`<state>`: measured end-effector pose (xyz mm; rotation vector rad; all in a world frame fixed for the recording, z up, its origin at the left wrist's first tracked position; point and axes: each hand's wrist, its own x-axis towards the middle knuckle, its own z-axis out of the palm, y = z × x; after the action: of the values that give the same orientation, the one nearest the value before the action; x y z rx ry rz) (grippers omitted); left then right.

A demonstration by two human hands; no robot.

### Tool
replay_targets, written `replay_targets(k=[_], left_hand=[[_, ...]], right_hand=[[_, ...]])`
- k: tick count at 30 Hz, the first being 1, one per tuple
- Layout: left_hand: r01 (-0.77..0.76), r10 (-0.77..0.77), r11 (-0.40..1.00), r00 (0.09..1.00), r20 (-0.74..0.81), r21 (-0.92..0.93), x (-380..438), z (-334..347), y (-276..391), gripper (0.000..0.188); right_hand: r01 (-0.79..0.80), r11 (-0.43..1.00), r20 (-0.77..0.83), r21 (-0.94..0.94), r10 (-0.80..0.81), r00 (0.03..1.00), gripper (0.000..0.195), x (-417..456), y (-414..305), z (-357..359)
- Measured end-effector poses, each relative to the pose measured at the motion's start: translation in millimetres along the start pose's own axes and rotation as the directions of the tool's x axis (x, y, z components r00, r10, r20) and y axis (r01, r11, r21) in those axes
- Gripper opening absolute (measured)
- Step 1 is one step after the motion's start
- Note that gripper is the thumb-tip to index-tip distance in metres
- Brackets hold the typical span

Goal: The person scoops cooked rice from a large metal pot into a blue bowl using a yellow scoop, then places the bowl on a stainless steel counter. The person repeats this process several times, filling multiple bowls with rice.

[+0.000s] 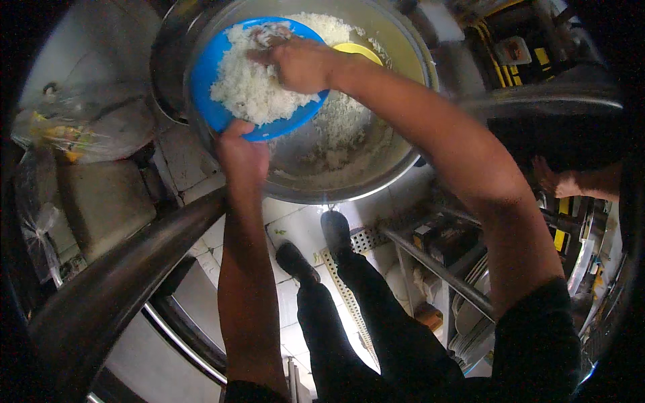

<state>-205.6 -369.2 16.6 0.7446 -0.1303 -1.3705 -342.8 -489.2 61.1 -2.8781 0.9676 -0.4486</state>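
My left hand (pixel 244 151) grips the near rim of a shallow blue plate (pixel 204 95), thumb over its edge. A mound of white rice (pixel 242 93) lies on the plate, which I hold over the left side of a large round metal pot (pixel 347 179). My right hand (pixel 300 63) reaches over the plate from the right, fingers apart and touching the rice; their tips are blurred. Behind my right wrist, a yellow round object (pixel 360 50) shows partly inside the pot. More rice (pixel 327 27) lines the pot's far side, with loose grains on its bottom.
Another person's hand (pixel 554 179) shows at the right. A metal counter edge (pixel 136 267) runs along the left, near clear plastic bags (pixel 65 131). Stacked plates (pixel 468 322) stand on a shelf at lower right. A perforated floor drain (pixel 350 307) lies between my feet.
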Motion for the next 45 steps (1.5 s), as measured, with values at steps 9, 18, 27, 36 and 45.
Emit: replay_targets(k=[9,18,27,36,45], left_hand=[[-0.499,0.538,-0.29,0.62,0.571,0.816,5,-48,28,0.018],[-0.373,0.478,-0.542,0.6,0.641,0.753,-30,43,36,0.022],[-0.467,0.347,-0.674,0.484,0.803,0.572,-21,0,64,0.029],[-0.451,0.304,-0.699,0.515,0.801,0.555,-18,-46,44,0.027],[-0.174,0.374,-0.81,0.581,0.722,0.56,13,-133,25,0.032]], right_hand=[[-0.3,0.457,-0.05,0.837,0.61,0.791,0.032,-18,15,-102],[-0.279,0.882,0.44,0.38,0.092,0.893,0.031,-20,-63,56],[-0.469,0.808,0.447,0.356,0.293,0.845,0.029,-25,-98,65],[-0.509,0.834,0.646,0.214,0.27,0.714,0.04,-78,-78,77],[-0.541,0.716,0.759,0.44,0.026,0.651,0.052,-175,-41,100]])
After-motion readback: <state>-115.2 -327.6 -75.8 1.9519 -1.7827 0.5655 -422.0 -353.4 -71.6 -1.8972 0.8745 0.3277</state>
